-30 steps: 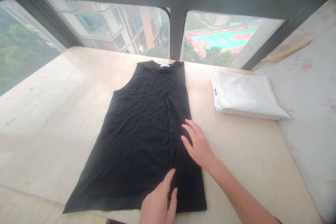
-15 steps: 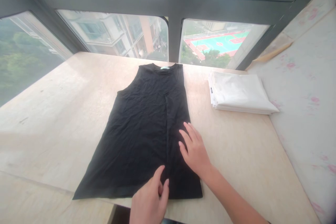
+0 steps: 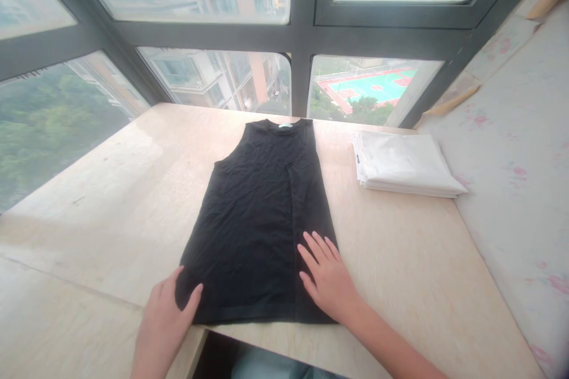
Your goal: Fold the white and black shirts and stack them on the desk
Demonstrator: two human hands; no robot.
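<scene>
A black sleeveless top (image 3: pixel 253 219) lies spread on the pale board surface, its neck with a small light label towards the window. A vertical fold line runs down its right half, and fine wrinkles cross the front. My right hand (image 3: pixel 326 278) rests with fingers spread on the right part of the top, near the hem. At the lower left corner of the top is my left hand (image 3: pixel 164 317), thumb and index finger apart with black fabric between them. That corner is hidden behind the hand, and its other fingers barely show.
A flat stack of white folded items (image 3: pixel 404 163) lies at the right, beside the flower-patterned wall (image 3: pixel 515 189). Grey window frames (image 3: pixel 302 83) close off the back. At the front, the board (image 3: pixel 102 219) has a dark gap below the hem.
My left hand has moved left from the middle of the hem to the top's lower left corner. My right hand has flattened onto the fabric. The view has tilted up a little.
</scene>
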